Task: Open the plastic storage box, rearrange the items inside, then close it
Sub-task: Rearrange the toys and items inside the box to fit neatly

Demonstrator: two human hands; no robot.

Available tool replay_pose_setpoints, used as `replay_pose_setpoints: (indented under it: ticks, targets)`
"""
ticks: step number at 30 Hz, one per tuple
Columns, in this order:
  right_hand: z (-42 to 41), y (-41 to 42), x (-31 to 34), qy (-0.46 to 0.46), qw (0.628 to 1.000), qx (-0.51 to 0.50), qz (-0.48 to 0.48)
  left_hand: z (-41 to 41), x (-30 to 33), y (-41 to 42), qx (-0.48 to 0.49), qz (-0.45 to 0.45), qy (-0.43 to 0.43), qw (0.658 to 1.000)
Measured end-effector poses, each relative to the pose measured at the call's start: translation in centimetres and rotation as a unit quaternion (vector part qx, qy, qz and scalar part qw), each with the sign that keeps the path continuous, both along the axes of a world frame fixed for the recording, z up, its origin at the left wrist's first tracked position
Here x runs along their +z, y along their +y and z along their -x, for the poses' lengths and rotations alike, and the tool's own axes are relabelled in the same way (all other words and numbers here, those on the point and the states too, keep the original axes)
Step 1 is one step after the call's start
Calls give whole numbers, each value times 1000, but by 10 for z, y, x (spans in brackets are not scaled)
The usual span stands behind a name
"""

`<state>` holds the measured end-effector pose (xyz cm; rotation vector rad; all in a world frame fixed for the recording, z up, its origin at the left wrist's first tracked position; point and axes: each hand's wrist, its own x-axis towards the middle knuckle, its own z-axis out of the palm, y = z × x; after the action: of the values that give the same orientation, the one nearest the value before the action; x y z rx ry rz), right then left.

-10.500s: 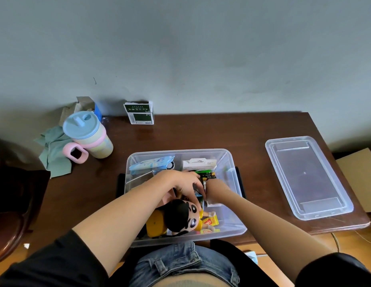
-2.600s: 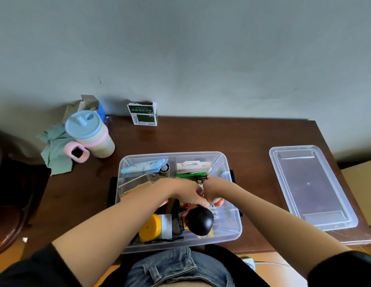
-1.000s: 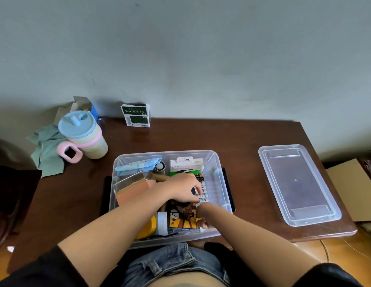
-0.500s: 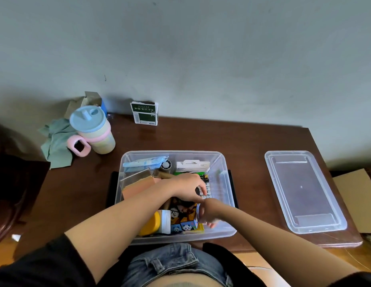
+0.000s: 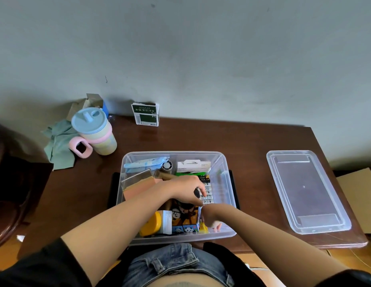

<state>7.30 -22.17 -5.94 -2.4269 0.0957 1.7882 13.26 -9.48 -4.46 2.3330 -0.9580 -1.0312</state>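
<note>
Both hands in box: left hand grips dark object, right hand unclear; lid apart.

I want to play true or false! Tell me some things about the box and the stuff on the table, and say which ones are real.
1. The clear lid is lying on the table, to the right of the storage box. True.
2. The storage box is empty. False: it holds many things, such as a panda-print box and a round yellow item.
3. Both hands are inside the storage box. True: the left hand is near the middle, the right hand near the front corner.
4. The cup with the blue lid is inside the box. False: it stands on the table, left of the box.
5. A green cloth lies beside the cup. True.
</note>
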Motion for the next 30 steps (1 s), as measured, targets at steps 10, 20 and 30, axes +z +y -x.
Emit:
replay_pose_setpoints:
  ticks: [10, 20, 30]
  targets:
    - [-18, -10, 18, -158, 981, -83, -70, -1, 9, 1, 11, -26, -17, 999]
    - [-22, -20, 24, -185, 894, -238, -331, -10, 13, 14, 268, 73, 51, 959]
    - [-27, -15, 13, -195, 899, -295, -258, -1, 49, 66, 297, 186, -104, 931]
